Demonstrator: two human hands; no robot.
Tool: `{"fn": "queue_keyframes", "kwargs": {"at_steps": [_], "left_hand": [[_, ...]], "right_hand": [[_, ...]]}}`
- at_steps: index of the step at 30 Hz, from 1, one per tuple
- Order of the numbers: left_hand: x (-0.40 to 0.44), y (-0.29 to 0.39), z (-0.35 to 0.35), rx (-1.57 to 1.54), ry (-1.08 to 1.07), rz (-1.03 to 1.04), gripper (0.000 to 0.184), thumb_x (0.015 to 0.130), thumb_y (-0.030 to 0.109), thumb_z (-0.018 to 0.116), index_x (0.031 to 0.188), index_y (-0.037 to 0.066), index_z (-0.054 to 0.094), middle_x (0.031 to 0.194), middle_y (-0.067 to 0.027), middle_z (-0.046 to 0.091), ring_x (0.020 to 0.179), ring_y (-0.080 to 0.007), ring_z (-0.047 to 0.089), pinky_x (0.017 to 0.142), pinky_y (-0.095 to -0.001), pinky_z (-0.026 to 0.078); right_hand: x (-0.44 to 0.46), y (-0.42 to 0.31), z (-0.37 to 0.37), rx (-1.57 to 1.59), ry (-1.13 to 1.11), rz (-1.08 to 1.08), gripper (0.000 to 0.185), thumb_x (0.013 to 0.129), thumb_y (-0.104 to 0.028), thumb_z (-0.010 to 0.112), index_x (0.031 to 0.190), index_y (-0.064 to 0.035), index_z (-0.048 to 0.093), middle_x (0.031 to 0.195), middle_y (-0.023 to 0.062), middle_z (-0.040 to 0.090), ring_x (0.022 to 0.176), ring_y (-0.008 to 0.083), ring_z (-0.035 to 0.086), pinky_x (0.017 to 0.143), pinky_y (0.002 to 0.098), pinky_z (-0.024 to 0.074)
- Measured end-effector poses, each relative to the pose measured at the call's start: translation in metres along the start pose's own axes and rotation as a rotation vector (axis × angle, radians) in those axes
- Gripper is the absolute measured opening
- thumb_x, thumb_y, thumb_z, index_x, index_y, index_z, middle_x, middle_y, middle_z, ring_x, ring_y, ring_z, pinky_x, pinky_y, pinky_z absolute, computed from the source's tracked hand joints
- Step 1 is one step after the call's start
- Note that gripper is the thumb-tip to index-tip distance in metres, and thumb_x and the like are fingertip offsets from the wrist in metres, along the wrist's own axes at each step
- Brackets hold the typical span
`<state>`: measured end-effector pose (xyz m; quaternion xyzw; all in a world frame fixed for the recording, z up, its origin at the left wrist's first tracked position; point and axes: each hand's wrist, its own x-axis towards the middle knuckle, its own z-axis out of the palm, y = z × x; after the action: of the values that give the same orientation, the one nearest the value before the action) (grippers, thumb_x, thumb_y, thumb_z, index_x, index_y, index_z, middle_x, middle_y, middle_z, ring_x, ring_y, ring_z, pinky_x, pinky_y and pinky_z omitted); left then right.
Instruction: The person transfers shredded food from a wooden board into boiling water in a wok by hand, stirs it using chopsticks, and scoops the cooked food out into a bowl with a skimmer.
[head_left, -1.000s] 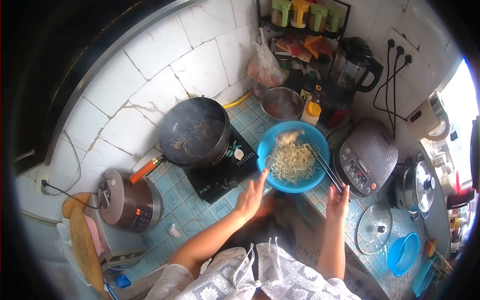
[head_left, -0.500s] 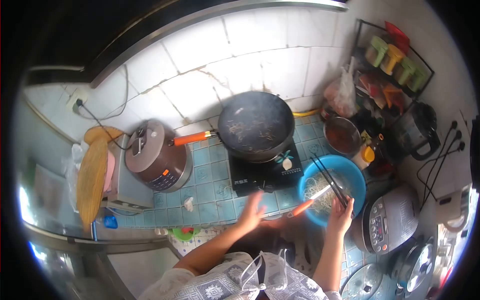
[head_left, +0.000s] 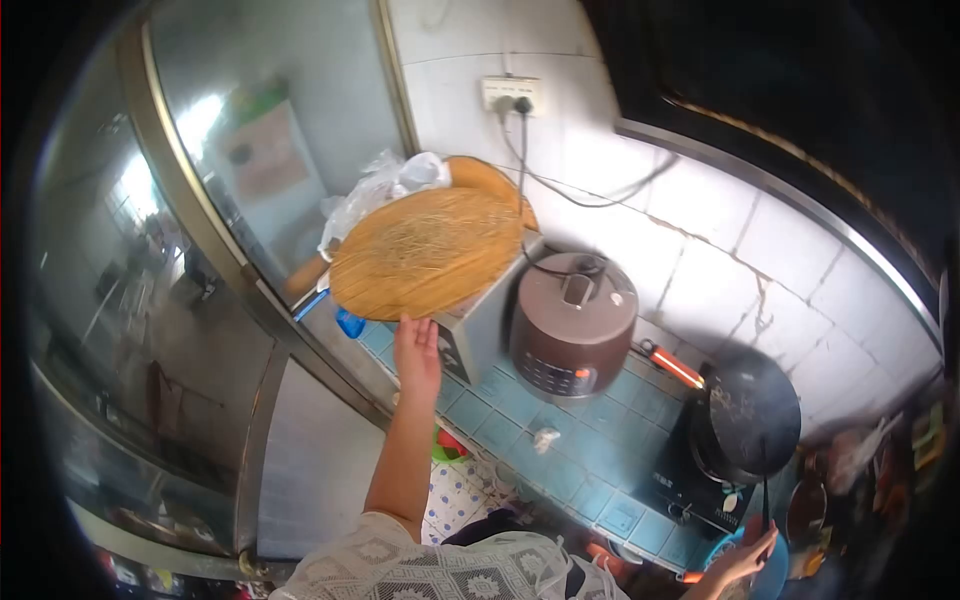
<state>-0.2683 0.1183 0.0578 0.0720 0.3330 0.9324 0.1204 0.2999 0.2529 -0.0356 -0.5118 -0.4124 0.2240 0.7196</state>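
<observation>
My left hand [head_left: 417, 350] reaches to the front edge of a wooden cutting board [head_left: 470, 285]. Its fingers are stretched out and their tips meet the rim. The round board lies on top of a grey box-shaped appliance [head_left: 487, 335], with thin scraps scattered over its surface. At the lower right, my right hand [head_left: 745, 562] is closed around black chopsticks [head_left: 766, 500], which point up toward the wok. A blue basin [head_left: 776, 577] is partly hidden behind that hand. The dark wok [head_left: 755, 405], with some bits in it, sits on a black cooktop [head_left: 690, 480].
A brown electric cooker [head_left: 575, 330] stands between the board and the wok. The wok's orange handle [head_left: 676, 367] sticks out toward it. A cord hangs from the wall socket [head_left: 512, 97]. A crumpled white scrap [head_left: 545, 440] lies on the blue tiled counter [head_left: 500, 428].
The view has swung left. My left hand has moved from near the cooktop to the board's edge. My right hand still holds the chopsticks, now pointing toward the wok rather than into the basin.
</observation>
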Motion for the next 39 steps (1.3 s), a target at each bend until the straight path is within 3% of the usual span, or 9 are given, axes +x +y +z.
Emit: {"fn": "queue_keyframes", "kwargs": {"at_steps": [3,7,9,13,15,17,22,26,39], "left_hand": [[0.029,0.006,-0.004,-0.119,-0.033,-0.088,0.046,0.087,0.019,0.055,0.126,0.007,0.033,0.122,-0.0083,0.045,0.114,-0.022,0.046,0.097,-0.0378,0.036],[0.034,0.023,-0.005,-0.085,-0.139,-0.075,0.047,0.085,0.006,0.051,0.127,0.006,0.032,0.122,-0.0096,0.045,0.113,-0.0245,0.047,0.093,-0.0429,0.041],[0.019,0.034,-0.009,-0.087,-0.137,-0.077,0.048,0.084,0.002,0.05,0.128,0.006,0.031,0.122,-0.0098,0.045,0.113,-0.0249,0.047,0.092,-0.0446,0.043],[-0.027,0.058,-0.024,-0.042,-0.139,-0.17,0.049,0.082,0.001,0.051,0.127,0.005,0.031,0.123,-0.0109,0.045,0.112,-0.0253,0.048,0.09,-0.0437,0.043],[-0.05,0.063,-0.03,-0.024,-0.142,-0.238,0.049,0.082,0.0,0.051,0.127,0.005,0.032,0.123,-0.011,0.045,0.112,-0.0253,0.048,0.09,-0.0431,0.044],[-0.073,0.065,-0.028,0.058,-0.173,-0.343,0.048,0.081,0.0,0.051,0.126,0.004,0.034,0.121,-0.0111,0.046,0.111,-0.0251,0.049,0.089,-0.0422,0.044],[-0.123,0.037,-0.01,-0.002,-0.308,-0.568,0.049,0.081,0.0,0.052,0.126,0.004,0.034,0.12,-0.0109,0.047,0.11,-0.0248,0.049,0.088,-0.0413,0.044],[-0.151,0.011,0.007,-0.045,-0.429,-0.721,0.048,0.082,0.0,0.051,0.126,0.003,0.033,0.121,-0.0114,0.046,0.11,-0.0256,0.049,0.089,-0.042,0.044],[-0.212,-0.059,0.055,-0.028,-0.565,-0.933,0.044,0.084,-0.003,0.045,0.126,0.003,0.033,0.12,-0.0123,0.047,0.107,-0.0257,0.051,0.089,-0.0424,0.046]], "right_hand": [[0.008,-0.047,0.025,0.087,-0.006,0.078,0.032,0.092,-0.022,0.045,0.103,0.0071,0.054,0.101,0.0126,0.054,0.095,0.0228,0.055,0.086,0.0342,0.049],[0.01,-0.129,0.095,-0.239,-0.097,-0.437,0.034,0.094,-0.019,0.032,0.092,0.0068,0.053,0.096,0.0126,0.054,0.083,0.0216,0.054,0.075,0.0295,0.0473],[0.005,-0.166,0.136,-0.19,-0.361,-0.846,0.024,0.088,-0.007,0.034,0.088,0.0075,0.053,0.096,0.013,0.055,0.078,0.02,0.054,0.067,0.0286,0.0447],[-0.02,-0.211,0.204,-0.343,-0.786,-0.686,0.024,0.069,0.011,0.045,0.088,0.0008,0.057,0.092,0.0127,0.056,0.073,0.0231,0.057,0.059,0.0277,0.0454],[-0.039,-0.244,0.252,-0.371,-0.977,-1.002,0.025,0.071,0.006,0.056,0.094,-0.0042,0.059,0.089,0.0128,0.055,0.071,0.0282,0.059,0.057,0.03,0.0474],[-0.058,-0.265,0.293,-0.365,-1.149,-0.98,0.039,0.073,-0.026,0.07,0.106,-0.0082,0.059,0.093,0.0146,0.056,0.068,0.0328,0.059,0.06,0.037,0.0494],[-0.075,-0.261,0.369,-0.636,-1.605,-0.765,0.083,0.069,-0.05,0.068,0.134,-0.0106,0.034,0.102,0.0217,0.054,0.097,0.0342,0.054,0.084,0.0419,0.0427],[-0.066,-0.223,0.369,-0.743,-1.696,-0.545,0.093,0.063,-0.052,0.071,0.136,-0.0121,0.029,0.109,0.0228,0.053,0.1,0.0345,0.052,0.085,0.0421,0.0424],[0.036,-0.152,0.296,-0.977,-1.496,-0.4,0.06,0.06,-0.025,0.07,0.116,-0.0109,0.051,0.091,0.013,0.063,0.085,0.0258,0.06,0.074,0.0358,0.0469]]}}
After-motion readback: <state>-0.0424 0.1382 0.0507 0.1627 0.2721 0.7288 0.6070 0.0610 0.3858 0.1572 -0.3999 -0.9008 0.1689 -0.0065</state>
